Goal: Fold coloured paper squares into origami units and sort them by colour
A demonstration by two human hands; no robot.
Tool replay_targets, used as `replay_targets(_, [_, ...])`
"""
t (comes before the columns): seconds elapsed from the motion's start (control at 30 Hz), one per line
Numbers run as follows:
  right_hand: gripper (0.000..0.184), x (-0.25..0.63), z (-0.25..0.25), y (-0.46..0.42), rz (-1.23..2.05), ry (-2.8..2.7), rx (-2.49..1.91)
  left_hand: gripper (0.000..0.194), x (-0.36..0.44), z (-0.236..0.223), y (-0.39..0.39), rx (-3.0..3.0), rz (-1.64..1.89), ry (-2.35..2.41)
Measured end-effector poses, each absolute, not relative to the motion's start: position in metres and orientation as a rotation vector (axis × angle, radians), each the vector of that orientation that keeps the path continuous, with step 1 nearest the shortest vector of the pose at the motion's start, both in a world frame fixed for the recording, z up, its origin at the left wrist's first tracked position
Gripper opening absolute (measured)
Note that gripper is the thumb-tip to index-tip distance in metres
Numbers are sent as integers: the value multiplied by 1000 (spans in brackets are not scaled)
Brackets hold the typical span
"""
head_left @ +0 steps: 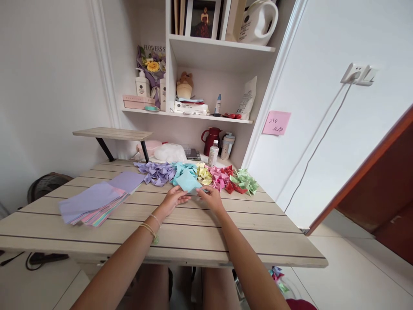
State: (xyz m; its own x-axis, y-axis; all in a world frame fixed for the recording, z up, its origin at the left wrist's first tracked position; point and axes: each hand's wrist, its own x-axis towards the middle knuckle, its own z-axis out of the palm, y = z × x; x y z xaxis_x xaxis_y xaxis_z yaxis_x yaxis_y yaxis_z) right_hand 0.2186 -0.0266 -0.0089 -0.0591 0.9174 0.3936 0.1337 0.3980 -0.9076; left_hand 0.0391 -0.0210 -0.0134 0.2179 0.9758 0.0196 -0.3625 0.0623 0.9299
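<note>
A folded light-blue sheet of paper [188, 182] is held up between my two hands, just above the table [258, 232]. My left hand [173, 200] pinches its lower left edge. On its lower right edge, the fingers of my right hand [210, 199] are closed. Right behind the sheet lies a row of folded paper pieces sorted by colour: purple ones [158, 173], blue ones [180, 169], yellow ones [204, 174], pink ones [220, 177], red ones [235, 187] and green ones [245, 180].
Fanned coloured paper sheets [92, 200] lie at the table's left. A small raised shelf [112, 133] stands behind them. At the back are a plastic bottle [213, 153], a dark red jug [211, 141] and a tumbler [227, 145]. A pink note [276, 123] sticks to the wall.
</note>
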Motion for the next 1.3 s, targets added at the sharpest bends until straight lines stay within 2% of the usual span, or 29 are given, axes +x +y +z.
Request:
replay_targets(0.17, [38,218,-8,-28,949,-1266,-907,26,40,-12,-22,1041,1178,774])
replay_targets(0.33, [51,218,-11,-26,1059,-1217,-799,31,41,-11,-24,1118,1099,793])
replay_targets(0.4, [43,218,-13,-25,1057,-1330,-796,29,42,-11,-24,1119,1091,799])
replay_targets(0.5, [20,218,-16,-24,943,-1519,-848,28,42,-13,-24,1116,1100,783])
replay_targets(0.57, [17,220,-16,-24,839,-1532,-924,29,43,-14,-23,1118,1132,749])
replay_targets(0.63, [25,221,-16,-25,778,-1504,-975,35,43,-15,-22,1120,1184,709])
replay_targets(0.73, [39,221,-13,-29,822,-1548,-921,54,43,-16,-20,1139,1242,685])
replay_targets(0.87, [36,218,-11,-30,950,-1619,-822,63,44,-16,-19,1180,1218,687])
replay_targets(0.93, [28,219,-11,-28,925,-1594,-884,62,44,-17,-19,1187,1195,691])
replay_targets(1.07, [32,223,-12,-23,824,-1518,-1023,45,45,-20,-17,1141,1257,743])
replay_targets(1.17, [28,224,-12,-23,813,-1551,-1032,33,43,-20,-16,1114,1347,794])
replay_targets(1.3, [24,221,-13,-24,800,-1591,-1022,41,42,-19,-17,1083,1388,791])
